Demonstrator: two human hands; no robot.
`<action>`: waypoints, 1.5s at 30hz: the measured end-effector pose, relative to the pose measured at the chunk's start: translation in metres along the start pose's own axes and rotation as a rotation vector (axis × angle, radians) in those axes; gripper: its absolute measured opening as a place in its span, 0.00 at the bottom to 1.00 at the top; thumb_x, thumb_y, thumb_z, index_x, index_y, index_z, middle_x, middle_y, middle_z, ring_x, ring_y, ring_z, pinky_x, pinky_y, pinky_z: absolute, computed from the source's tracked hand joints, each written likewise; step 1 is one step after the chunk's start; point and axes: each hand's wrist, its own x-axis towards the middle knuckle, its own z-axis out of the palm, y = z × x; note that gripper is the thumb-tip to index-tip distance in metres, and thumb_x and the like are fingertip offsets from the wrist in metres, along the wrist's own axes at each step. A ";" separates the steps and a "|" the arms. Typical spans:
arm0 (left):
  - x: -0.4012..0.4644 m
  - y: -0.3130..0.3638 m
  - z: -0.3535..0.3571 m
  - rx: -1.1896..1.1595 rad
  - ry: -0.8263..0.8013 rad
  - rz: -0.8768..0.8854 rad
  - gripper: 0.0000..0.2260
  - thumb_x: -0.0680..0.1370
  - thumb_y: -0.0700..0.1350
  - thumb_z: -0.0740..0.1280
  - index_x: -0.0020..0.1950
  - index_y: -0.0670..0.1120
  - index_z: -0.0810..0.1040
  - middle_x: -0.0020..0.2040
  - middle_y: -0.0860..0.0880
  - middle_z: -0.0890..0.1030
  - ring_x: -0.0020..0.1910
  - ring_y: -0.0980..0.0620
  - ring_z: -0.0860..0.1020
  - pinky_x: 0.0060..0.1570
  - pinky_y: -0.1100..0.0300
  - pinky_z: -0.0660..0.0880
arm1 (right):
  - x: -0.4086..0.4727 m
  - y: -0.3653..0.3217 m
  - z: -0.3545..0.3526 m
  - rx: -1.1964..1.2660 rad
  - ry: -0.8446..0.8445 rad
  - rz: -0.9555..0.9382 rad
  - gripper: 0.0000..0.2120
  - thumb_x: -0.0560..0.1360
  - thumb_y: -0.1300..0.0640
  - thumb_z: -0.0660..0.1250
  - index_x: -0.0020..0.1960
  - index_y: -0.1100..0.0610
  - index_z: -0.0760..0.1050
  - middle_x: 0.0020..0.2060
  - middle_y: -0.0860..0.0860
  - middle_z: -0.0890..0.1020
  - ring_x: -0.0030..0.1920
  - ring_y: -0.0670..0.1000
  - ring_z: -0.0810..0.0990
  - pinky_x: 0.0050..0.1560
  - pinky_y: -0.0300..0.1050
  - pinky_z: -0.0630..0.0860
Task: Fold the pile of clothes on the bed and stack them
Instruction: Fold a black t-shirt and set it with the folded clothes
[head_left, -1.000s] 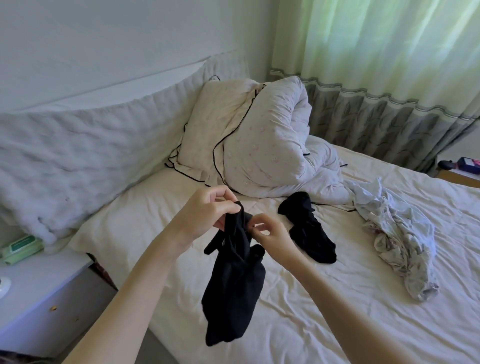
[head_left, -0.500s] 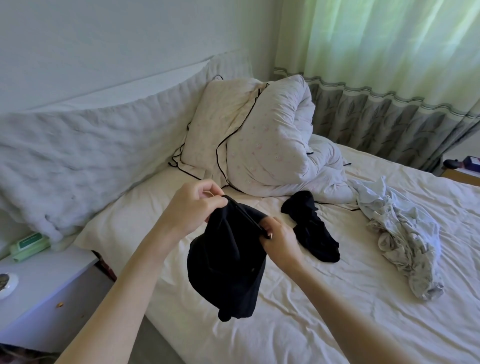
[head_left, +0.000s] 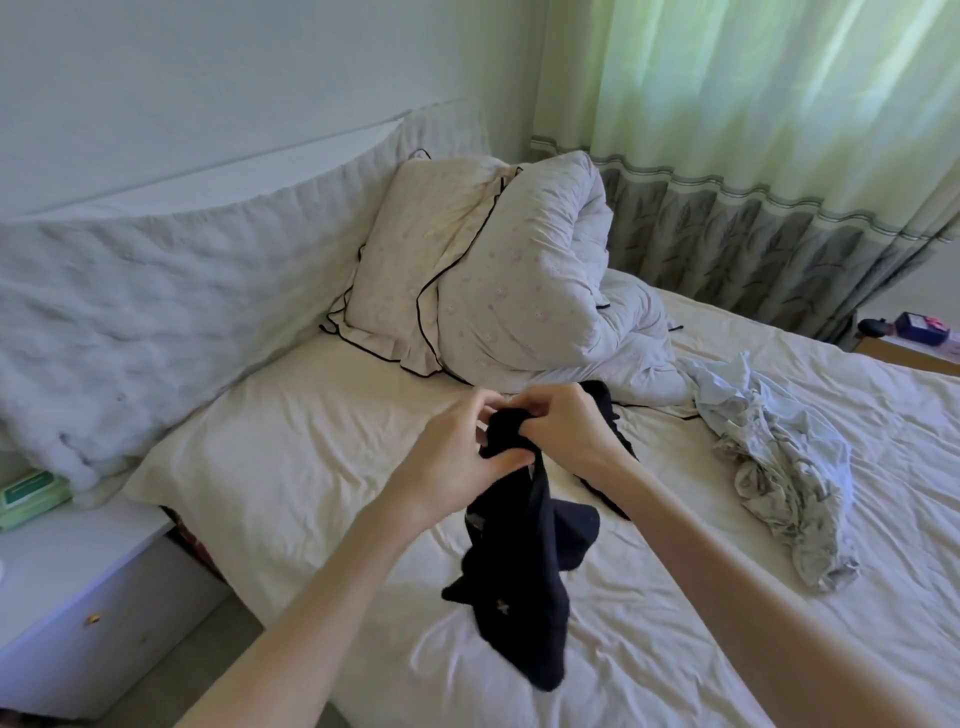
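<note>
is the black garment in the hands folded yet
Not folded: the black garment hangs bunched and loose from both hands, left hand and right hand gripping its top.

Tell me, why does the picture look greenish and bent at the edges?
Head view: daylight through the pale green curtain tints the room; the wide-angle lens bows the bed edges; the black garment held by the left hand and right hand shows almost no detail.

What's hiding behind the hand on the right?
Behind the right hand lies a second black garment on the bed sheet. Only its top and right edge show; the hand and wrist cover the rest. Both hands grip another black garment.
</note>
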 end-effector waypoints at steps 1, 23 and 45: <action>0.002 0.003 0.005 -0.030 0.080 -0.008 0.13 0.73 0.45 0.72 0.54 0.53 0.73 0.45 0.60 0.76 0.43 0.61 0.78 0.40 0.71 0.74 | 0.000 -0.002 -0.001 -0.002 0.026 -0.003 0.10 0.68 0.68 0.66 0.41 0.55 0.81 0.37 0.51 0.82 0.40 0.47 0.78 0.36 0.29 0.71; 0.019 0.020 -0.035 0.112 0.206 0.214 0.02 0.76 0.43 0.67 0.44 0.46 0.80 0.36 0.60 0.78 0.38 0.67 0.76 0.37 0.75 0.69 | -0.001 0.061 -0.003 -0.136 0.071 -0.034 0.15 0.73 0.57 0.70 0.31 0.48 0.68 0.28 0.44 0.72 0.30 0.43 0.70 0.30 0.31 0.65; -0.032 -0.073 -0.074 0.276 0.474 -0.096 0.07 0.77 0.49 0.65 0.40 0.50 0.79 0.35 0.58 0.79 0.38 0.60 0.76 0.35 0.70 0.69 | -0.027 0.083 -0.062 0.029 -0.177 0.047 0.04 0.74 0.58 0.69 0.41 0.52 0.79 0.33 0.48 0.79 0.33 0.43 0.76 0.35 0.32 0.70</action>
